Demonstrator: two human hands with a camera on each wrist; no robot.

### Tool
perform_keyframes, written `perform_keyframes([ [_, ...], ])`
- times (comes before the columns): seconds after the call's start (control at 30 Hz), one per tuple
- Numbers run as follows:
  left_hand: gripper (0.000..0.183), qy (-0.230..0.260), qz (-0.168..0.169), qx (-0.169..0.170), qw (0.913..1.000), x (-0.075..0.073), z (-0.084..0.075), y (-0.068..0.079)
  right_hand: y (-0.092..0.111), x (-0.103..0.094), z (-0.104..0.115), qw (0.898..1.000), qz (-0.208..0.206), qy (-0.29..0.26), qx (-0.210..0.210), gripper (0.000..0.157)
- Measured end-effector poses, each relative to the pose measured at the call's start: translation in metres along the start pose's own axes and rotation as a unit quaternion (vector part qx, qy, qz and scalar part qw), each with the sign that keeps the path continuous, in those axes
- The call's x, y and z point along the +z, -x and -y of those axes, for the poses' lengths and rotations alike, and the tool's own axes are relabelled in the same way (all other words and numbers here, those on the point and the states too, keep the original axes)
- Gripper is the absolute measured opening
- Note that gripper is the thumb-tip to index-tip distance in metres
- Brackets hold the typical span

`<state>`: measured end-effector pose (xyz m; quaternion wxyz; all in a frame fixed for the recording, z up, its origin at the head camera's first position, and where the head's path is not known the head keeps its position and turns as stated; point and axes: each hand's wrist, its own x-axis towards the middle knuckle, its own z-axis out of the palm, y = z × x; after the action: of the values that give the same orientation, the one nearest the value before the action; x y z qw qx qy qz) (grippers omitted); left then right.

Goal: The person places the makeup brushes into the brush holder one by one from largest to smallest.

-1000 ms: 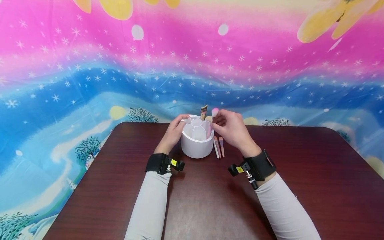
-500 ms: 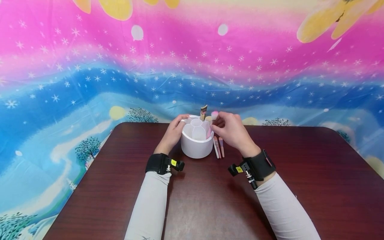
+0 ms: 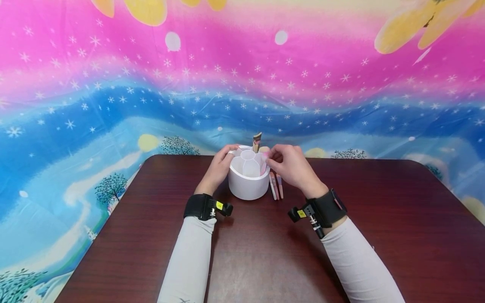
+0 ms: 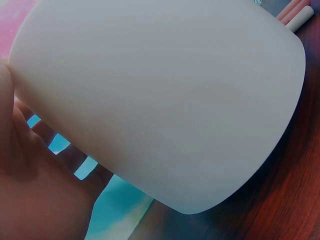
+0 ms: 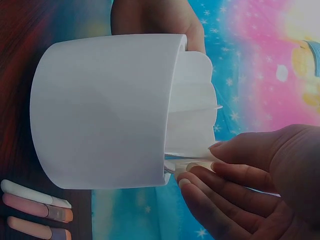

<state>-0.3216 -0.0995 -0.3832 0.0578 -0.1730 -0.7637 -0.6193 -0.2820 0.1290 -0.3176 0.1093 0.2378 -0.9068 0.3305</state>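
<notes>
My left hand (image 3: 217, 168) grips the left rim of a white round organizer (image 3: 248, 187), whose top is split into petal-shaped compartments around a middle cup. In the left wrist view the organizer's smooth wall (image 4: 165, 100) hides most of the left fingers. At the right rim, my right hand (image 3: 289, 164) pinches a makeup brush (image 5: 200, 162) between thumb and fingers. The brush sits low in a right-hand compartment, its handle hidden inside and its pink-and-white head mostly covered by the fingertips. A gold-and-black brush (image 3: 257, 142) stands up at the organizer's back, with a peach brush head (image 3: 264, 149) beside it.
Three small makeup brushes, among them a white-handled one (image 3: 273, 187), lie side by side right of the organizer on the dark wooden table (image 3: 257, 252). Behind the table hangs a colourful snowflake backdrop (image 3: 242, 75).
The right hand has lowered the brush into the right-hand compartment, so its pink-tipped head has sunk from above the rim to the fingertips' level. The left hand and organizer stay put.
</notes>
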Motion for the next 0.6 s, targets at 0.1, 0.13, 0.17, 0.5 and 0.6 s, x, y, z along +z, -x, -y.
perform_keyframes([
  [0.1,0.028,0.004,0.003,0.000,1.0000,0.000,-0.001,0.000,0.000,0.000,0.000,1.000,0.001,-0.002,0.010,0.010],
  [0.13,0.029,0.006,0.005,0.000,1.0000,-0.001,-0.001,0.000,0.000,0.000,0.000,1.000,0.001,-0.002,0.011,0.010],
  [0.17,0.029,0.007,0.006,-0.001,1.0000,-0.001,-0.001,0.000,0.000,-0.001,0.001,1.000,0.000,0.001,0.013,0.010],
  [0.5,0.027,0.003,0.003,-0.001,1.0000,0.000,0.000,-0.001,0.001,-0.009,-0.004,0.999,-0.038,0.023,0.015,0.009],
  [0.6,0.027,0.000,0.000,-0.002,1.0000,0.001,0.001,-0.001,0.001,-0.012,-0.007,0.998,-0.053,0.038,0.013,0.011],
])
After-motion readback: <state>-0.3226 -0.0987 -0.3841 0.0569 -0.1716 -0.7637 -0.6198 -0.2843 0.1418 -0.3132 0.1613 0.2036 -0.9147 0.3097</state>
